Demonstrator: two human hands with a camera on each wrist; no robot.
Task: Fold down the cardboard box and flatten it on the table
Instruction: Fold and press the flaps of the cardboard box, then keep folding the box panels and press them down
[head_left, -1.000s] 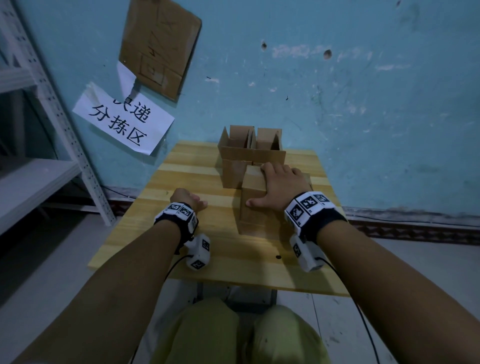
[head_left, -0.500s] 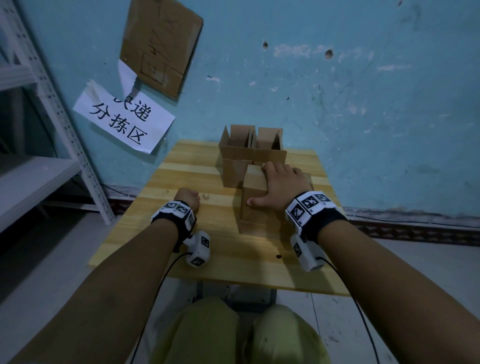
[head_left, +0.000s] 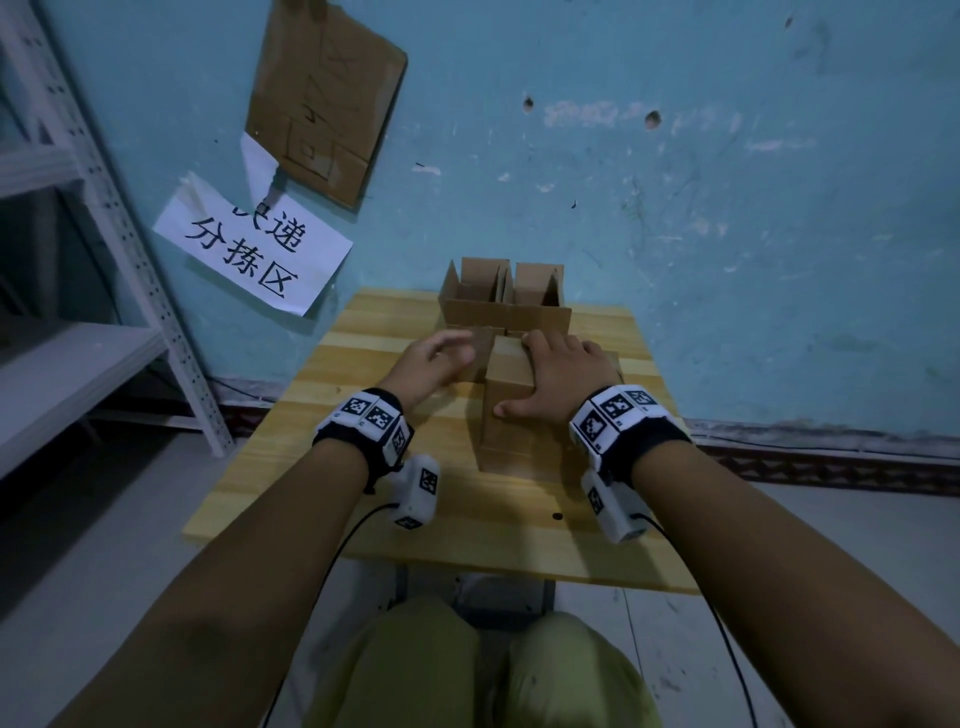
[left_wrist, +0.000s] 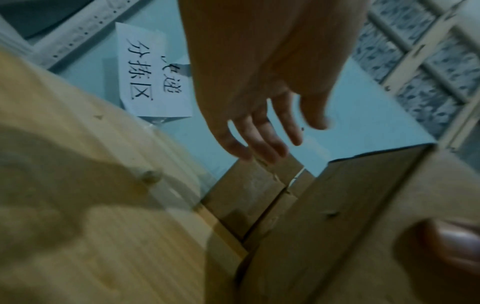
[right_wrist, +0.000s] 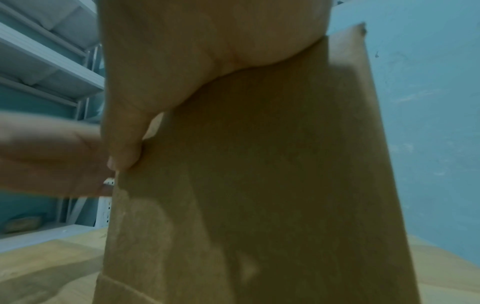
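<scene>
A closed brown cardboard box (head_left: 509, 415) stands upright on the wooden table (head_left: 358, 364). My right hand (head_left: 558, 371) lies flat on its top, fingers stretched toward the far edge. In the right wrist view the palm presses the box (right_wrist: 259, 185) and the thumb (right_wrist: 122, 148) lies at its upper left edge. My left hand (head_left: 439, 356) hovers just left of the box, blurred, with its fingers (left_wrist: 259, 135) spread and holding nothing. The box's side wall (left_wrist: 363, 205) fills the right of the left wrist view.
Two open cardboard boxes (head_left: 504, 301) stand side by side right behind the closed one, against the blue wall. A small round thing (left_wrist: 150, 175) lies on the table at the left. A grey metal shelf (head_left: 78, 364) stands left of the table. A paper sign (head_left: 254, 249) hangs on the wall.
My left hand has lifted off the table, where it lay curled, and moved forward and right to the box's left side with fingers spread. The right hand has stayed on the box top.
</scene>
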